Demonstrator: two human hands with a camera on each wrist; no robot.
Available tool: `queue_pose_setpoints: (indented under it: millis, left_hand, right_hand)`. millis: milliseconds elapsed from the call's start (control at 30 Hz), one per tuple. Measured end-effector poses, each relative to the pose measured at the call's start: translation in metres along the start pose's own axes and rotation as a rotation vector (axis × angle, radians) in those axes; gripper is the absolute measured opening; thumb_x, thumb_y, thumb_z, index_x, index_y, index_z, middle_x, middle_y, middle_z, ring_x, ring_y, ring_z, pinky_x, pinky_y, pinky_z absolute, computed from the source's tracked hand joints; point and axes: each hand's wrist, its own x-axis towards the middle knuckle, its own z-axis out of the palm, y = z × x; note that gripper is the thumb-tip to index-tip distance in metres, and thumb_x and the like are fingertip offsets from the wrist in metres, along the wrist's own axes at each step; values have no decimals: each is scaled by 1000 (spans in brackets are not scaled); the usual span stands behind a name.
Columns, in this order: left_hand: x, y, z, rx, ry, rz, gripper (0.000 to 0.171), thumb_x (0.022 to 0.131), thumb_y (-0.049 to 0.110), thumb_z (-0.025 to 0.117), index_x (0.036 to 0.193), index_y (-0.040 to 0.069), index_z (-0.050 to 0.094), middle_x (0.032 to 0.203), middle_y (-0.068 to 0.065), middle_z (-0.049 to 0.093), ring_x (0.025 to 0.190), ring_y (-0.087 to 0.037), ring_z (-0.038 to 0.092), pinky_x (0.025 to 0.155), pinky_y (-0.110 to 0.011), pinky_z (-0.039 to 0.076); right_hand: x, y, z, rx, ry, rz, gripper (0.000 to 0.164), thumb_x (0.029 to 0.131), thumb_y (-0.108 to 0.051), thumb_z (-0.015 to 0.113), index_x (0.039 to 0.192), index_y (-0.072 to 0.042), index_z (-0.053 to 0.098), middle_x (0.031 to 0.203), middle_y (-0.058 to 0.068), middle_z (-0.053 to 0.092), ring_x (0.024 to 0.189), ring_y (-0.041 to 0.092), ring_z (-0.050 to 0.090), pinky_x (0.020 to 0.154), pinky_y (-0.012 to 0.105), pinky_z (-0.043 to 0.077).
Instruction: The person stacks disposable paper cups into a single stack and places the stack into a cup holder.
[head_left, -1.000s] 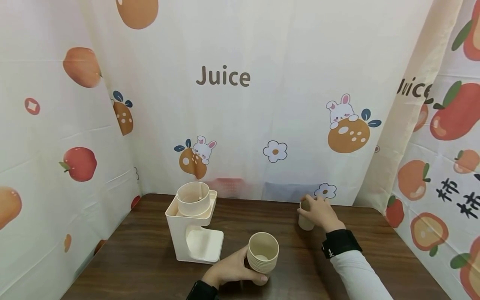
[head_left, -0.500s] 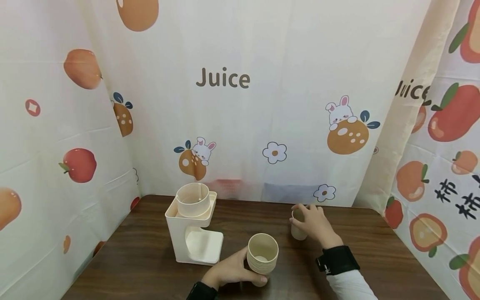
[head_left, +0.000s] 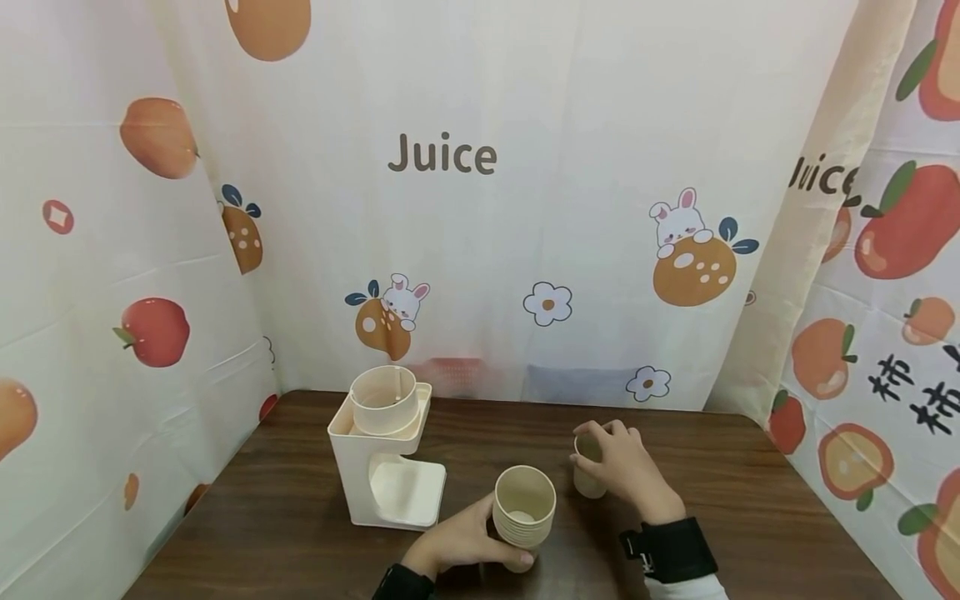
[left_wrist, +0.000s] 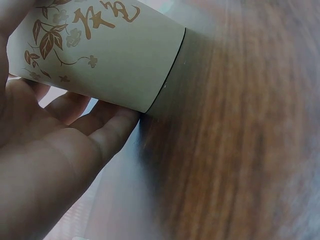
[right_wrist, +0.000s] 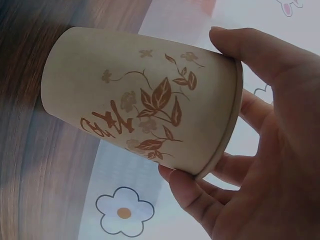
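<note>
A stack of cream paper cups (head_left: 524, 508) stands upright near the front of the table, its open rims facing up. My left hand (head_left: 467, 537) grips it low down, thumb in front; the left wrist view shows the bottom cup (left_wrist: 105, 55) with brown leaf print, its base at the wood. To the right and farther back, my right hand (head_left: 628, 467) holds a single paper cup (head_left: 590, 479) by its rim from above. In the right wrist view that paper cup (right_wrist: 140, 100) shows the same print, with thumb and fingers on opposite sides of the rim.
A cream cup dispenser-like stand (head_left: 356, 475) with a round container (head_left: 385, 400) on top and a flat lower platform (head_left: 411, 492) stands left of the stack. The dark wooden table (head_left: 255, 500) is bordered by a fruit-printed curtain (head_left: 465, 250) behind and at both sides.
My right hand has brought the single cup left and nearer, toward the stack. The left hand and the stack keep their place.
</note>
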Motion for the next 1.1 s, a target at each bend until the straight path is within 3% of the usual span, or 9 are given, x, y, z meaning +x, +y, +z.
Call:
queue_pose_setpoints:
  millis: [367, 700, 933, 1100]
  left_hand:
    - [-1, -1, 0, 7, 6, -11, 72, 73, 23, 79, 133, 33, 40, 123, -2, 57, 114, -14, 48, 100, -50, 30]
    - [-1, 1, 0, 5, 0, -3, 71, 74, 23, 79, 133, 30, 40, 123, -2, 57, 114, -14, 48, 101, -50, 30]
    - [-1, 2, 0, -3, 1, -8, 72, 74, 23, 79, 134, 31, 40, 123, -1, 57, 114, -15, 48, 99, -49, 32]
    - [-1, 1, 0, -15, -4, -2, 72, 74, 22, 79, 134, 32, 40, 124, -2, 57, 114, -15, 48, 100, -49, 32]
  right_hand:
    - [-9, -6, 0, 19, -31, 37, 35, 82, -49, 65, 112, -31, 57, 114, 19, 50, 101, 38, 44, 76, 55, 47]
    - [-14, -10, -2, 34, -40, 20, 36, 82, -45, 68, 113, -30, 58, 114, 20, 50, 101, 39, 44, 76, 56, 47]
    - [-18, -9, -5, 49, -50, -54, 39, 83, -40, 68, 117, -25, 60, 120, 17, 51, 106, 37, 43, 80, 56, 45]
    - [-21, -9, -14, 67, -3, -111, 35, 85, -45, 64, 116, -30, 60, 121, 13, 51, 107, 34, 43, 81, 54, 45]
